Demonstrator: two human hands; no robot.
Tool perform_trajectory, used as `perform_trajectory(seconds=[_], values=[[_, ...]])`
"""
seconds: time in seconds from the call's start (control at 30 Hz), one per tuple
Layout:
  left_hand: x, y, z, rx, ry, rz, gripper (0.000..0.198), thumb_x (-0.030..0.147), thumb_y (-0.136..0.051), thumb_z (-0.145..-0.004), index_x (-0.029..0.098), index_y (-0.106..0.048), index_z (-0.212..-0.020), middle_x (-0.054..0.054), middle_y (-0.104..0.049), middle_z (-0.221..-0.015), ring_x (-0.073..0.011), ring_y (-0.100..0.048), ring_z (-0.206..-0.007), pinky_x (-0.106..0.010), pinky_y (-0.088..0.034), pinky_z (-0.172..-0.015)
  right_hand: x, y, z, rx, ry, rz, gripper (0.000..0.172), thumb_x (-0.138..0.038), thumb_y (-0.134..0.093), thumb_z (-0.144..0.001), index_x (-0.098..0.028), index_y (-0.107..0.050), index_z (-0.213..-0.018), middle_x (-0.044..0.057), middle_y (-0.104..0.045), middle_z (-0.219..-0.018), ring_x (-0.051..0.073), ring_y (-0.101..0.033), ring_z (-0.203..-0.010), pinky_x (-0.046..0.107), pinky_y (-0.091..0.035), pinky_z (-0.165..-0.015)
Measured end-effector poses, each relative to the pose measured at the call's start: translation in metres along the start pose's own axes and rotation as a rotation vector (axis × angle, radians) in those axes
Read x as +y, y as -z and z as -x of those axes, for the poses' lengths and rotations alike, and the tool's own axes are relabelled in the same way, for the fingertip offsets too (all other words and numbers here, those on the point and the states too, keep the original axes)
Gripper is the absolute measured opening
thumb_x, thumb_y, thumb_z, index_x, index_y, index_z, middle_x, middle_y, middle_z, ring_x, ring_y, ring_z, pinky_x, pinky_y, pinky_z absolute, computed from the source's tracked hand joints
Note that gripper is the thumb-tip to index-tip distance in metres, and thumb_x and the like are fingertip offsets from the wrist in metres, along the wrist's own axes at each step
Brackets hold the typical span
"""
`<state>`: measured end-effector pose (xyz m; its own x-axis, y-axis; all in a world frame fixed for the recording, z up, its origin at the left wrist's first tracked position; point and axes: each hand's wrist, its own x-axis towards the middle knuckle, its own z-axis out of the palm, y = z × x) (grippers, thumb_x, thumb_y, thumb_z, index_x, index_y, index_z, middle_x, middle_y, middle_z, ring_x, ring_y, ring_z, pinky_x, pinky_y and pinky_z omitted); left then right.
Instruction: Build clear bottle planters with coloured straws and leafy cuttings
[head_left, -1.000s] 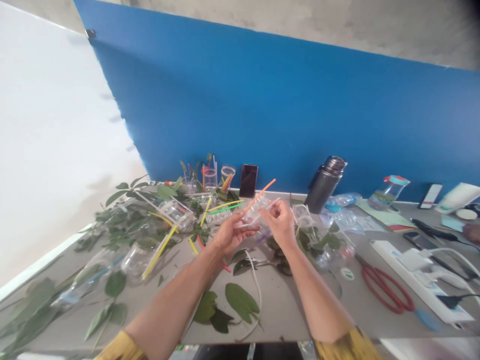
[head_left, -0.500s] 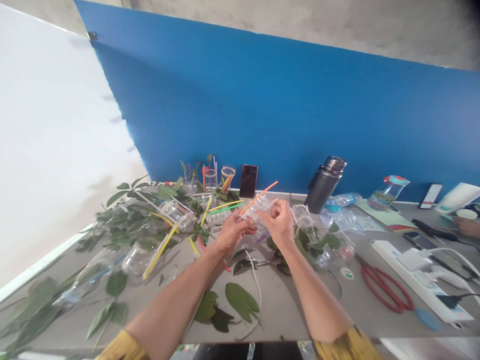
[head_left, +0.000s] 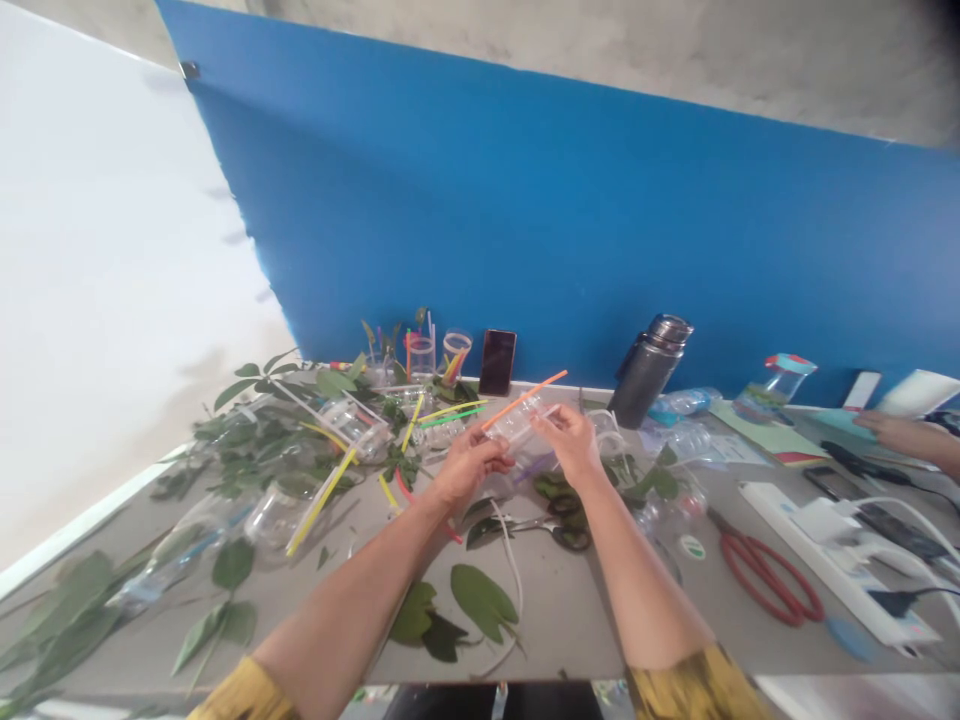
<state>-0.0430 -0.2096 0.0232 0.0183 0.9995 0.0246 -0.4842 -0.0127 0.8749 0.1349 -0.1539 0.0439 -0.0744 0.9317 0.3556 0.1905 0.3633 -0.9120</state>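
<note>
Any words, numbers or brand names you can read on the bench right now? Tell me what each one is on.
Nothing is readable: the small round green-and-white disc and the white power strip carry marks too small or blurred to read.

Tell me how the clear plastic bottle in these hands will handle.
It will probably feel light for its size: the clear plastic bottle looks thin-walled, so it may dent under the left hand. Its ridged surface may give the fingers some grip. Its rounded form suggests it could roll if set down on the table.
</note>
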Motion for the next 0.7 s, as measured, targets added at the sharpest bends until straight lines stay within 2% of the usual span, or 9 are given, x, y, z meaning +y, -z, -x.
perform_trajectory(seconds=[0.23,0.5,0.7], values=[[0.0017,-0.0008,0.0024,-0.043,-0.025,-0.067,0.054,0.030,-0.090,-0.068,0.016,-0.071,-0.117,-0.008,-0.075,-0.089,-0.0220,-0.074,-0.073,-0.029,-0.056,-0.061,-0.0027,0.0012,0.0032,-0.027,0.016,0.035,0.035,-0.053,-0.077,-0.075,-0.019,-0.071,-0.078,-0.001,-0.066,-0.068,0.016,-0.054,-0.063,0.027,-0.040,-0.060],[-0.0038,0.0034,-0.0031,0.132,-0.099,-0.332,0.032,0.033,-0.087,-0.073,0.013,-0.074,-0.095,-0.007,-0.073,-0.067,-0.0208,-0.071,-0.060,-0.029,-0.058,-0.059,-0.0034,-0.0017,0.0046,-0.034,0.060,0.058,0.037,-0.055,-0.075,-0.076,-0.019,-0.070,-0.076,0.002,-0.070,-0.074,0.019,-0.060,-0.070,0.029,-0.046,-0.069],[0.0015,0.0021,-0.0007,0.141,-0.101,-0.266,0.035,0.035,-0.089,-0.068,0.013,-0.072,-0.089,-0.005,-0.072,-0.068,-0.0192,-0.071,-0.058,-0.028,-0.058,-0.058,-0.0021,0.0020,0.0035,-0.084,0.044,-0.018,0.044,-0.062,-0.073,-0.080,-0.019,-0.074,-0.088,0.005,-0.074,-0.081,0.021,-0.063,-0.076,0.030,-0.047,-0.067]])
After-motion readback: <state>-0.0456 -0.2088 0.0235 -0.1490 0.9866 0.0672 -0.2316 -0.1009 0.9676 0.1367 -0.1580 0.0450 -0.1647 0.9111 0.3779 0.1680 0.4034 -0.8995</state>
